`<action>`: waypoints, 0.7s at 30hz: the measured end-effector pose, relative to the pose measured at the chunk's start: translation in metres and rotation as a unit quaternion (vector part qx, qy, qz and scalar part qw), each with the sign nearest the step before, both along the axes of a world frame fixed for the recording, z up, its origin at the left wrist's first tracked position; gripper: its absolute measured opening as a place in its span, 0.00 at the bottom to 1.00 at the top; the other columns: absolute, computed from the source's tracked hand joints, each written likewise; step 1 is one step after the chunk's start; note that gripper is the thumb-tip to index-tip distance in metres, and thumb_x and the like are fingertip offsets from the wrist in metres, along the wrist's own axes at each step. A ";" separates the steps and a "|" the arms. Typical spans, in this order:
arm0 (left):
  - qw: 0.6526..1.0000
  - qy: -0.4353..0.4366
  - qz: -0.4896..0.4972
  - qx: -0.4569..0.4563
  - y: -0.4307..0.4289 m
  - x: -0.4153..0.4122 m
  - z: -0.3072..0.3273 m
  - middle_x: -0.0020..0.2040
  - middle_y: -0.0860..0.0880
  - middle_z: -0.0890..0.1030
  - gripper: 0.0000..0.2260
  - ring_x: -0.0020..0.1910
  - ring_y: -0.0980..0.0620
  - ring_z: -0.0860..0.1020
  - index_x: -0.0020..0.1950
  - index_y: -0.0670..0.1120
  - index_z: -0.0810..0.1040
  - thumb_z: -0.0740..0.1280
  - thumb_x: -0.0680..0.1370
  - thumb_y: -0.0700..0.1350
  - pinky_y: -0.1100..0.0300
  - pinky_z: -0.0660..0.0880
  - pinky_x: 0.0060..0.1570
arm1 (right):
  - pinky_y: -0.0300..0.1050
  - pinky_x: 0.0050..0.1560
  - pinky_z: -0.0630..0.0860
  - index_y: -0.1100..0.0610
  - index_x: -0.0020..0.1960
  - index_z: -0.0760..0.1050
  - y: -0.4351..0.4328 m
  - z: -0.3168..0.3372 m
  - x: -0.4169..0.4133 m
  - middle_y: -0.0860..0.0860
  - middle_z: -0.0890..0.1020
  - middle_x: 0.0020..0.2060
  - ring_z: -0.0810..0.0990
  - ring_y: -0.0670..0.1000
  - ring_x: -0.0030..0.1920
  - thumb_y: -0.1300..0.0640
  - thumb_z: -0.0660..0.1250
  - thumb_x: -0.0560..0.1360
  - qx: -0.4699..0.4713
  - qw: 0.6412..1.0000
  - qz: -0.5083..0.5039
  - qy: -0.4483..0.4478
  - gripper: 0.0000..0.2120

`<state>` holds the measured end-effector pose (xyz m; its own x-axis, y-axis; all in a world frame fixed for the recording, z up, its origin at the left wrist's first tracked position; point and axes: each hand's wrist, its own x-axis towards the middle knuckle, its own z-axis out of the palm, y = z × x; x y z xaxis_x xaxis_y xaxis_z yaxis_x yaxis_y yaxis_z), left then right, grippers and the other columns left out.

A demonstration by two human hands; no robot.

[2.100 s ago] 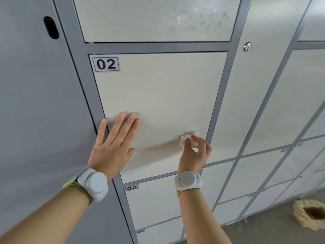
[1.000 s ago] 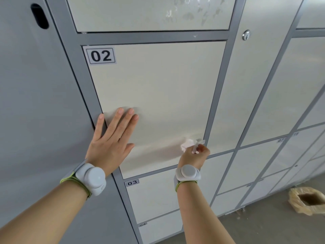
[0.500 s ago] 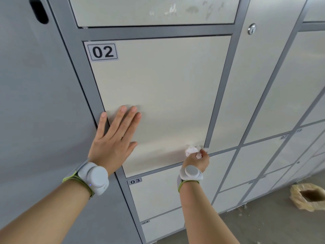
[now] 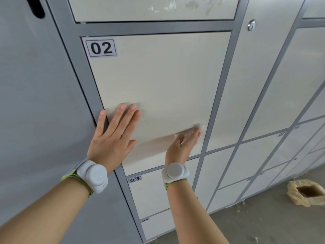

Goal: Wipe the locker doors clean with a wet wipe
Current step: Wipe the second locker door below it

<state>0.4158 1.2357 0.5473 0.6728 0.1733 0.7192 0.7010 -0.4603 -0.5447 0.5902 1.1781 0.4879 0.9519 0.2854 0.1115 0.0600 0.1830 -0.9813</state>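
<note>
We brace door 02 [image 4: 158, 81] with our left hand [image 4: 112, 138] laid flat, fingers straight, so it takes the pressure, while our right hand [image 4: 182, 145], fingers likewise straight, presses the wipe [image 4: 190, 132] against its lower right corner.

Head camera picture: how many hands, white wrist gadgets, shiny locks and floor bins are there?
Hands: 2 (left hand, right hand)
White wrist gadgets: 2
Shiny locks: 1
Floor bins: 1
Total: 6
</note>
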 end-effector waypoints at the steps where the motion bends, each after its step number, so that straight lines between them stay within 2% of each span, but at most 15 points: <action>1: 1.000 0.000 0.000 0.000 0.000 0.000 0.000 0.83 0.46 0.53 0.36 0.82 0.45 0.49 0.82 0.43 0.54 0.62 0.80 0.56 0.38 0.46 0.78 | 0.33 0.74 0.51 0.50 0.81 0.46 0.000 -0.002 -0.003 0.42 0.52 0.79 0.52 0.36 0.77 0.63 0.53 0.85 0.021 1.000 0.006 0.004 0.29; 3: 1.000 0.001 -0.001 -0.002 0.000 -0.001 0.000 0.83 0.46 0.52 0.36 0.82 0.45 0.49 0.83 0.43 0.53 0.64 0.80 0.56 0.38 0.46 0.78 | 0.32 0.74 0.55 0.47 0.81 0.45 -0.002 -0.009 -0.002 0.39 0.55 0.77 0.56 0.31 0.73 0.62 0.53 0.85 0.041 0.999 0.009 0.034 0.30; 8: 1.000 0.001 -0.003 -0.007 0.000 -0.001 0.001 0.83 0.46 0.52 0.41 0.82 0.45 0.48 0.83 0.43 0.53 0.69 0.77 0.56 0.38 0.47 0.78 | 0.43 0.77 0.56 0.52 0.82 0.44 -0.007 -0.041 0.005 0.48 0.54 0.80 0.56 0.48 0.79 0.65 0.51 0.84 -0.006 0.994 0.023 0.108 0.30; 12: 1.000 0.004 0.001 -0.005 -0.001 -0.001 0.001 0.83 0.45 0.52 0.41 0.82 0.45 0.48 0.83 0.43 0.53 0.70 0.77 0.56 0.38 0.47 0.78 | 0.48 0.79 0.53 0.59 0.81 0.47 -0.008 -0.047 0.007 0.54 0.53 0.80 0.52 0.52 0.80 0.69 0.49 0.83 -0.083 0.990 0.022 0.115 0.28; 15: 1.000 0.005 0.003 -0.002 -0.001 -0.001 0.001 0.83 0.45 0.52 0.41 0.82 0.45 0.48 0.83 0.43 0.53 0.70 0.77 0.56 0.38 0.47 0.78 | 0.48 0.79 0.53 0.59 0.81 0.46 -0.006 -0.041 0.008 0.53 0.52 0.80 0.51 0.52 0.80 0.69 0.49 0.83 -0.087 0.988 0.017 0.124 0.28; 17: 1.000 0.003 0.001 -0.001 -0.001 -0.002 0.001 0.83 0.45 0.53 0.41 0.82 0.45 0.48 0.82 0.42 0.54 0.70 0.77 0.56 0.38 0.47 0.78 | 0.44 0.79 0.50 0.58 0.81 0.45 -0.004 -0.037 0.009 0.52 0.51 0.81 0.49 0.51 0.80 0.68 0.49 0.83 -0.080 0.989 0.015 0.121 0.28; 21: 1.000 0.003 0.005 -0.002 -0.001 -0.001 0.000 0.83 0.46 0.51 0.41 0.82 0.45 0.47 0.83 0.43 0.53 0.69 0.77 0.56 0.38 0.47 0.78 | 0.22 0.66 0.40 0.57 0.81 0.44 0.004 -0.022 0.002 0.50 0.46 0.81 0.43 0.48 0.80 0.67 0.49 0.84 -0.055 0.995 0.015 0.077 0.28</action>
<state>0.4148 1.2349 0.5472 0.6751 0.1823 0.7148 0.7024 -0.4550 -0.5474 0.5924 1.1819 0.4660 0.9463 0.3157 -0.0692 -0.0968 0.0725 -0.9927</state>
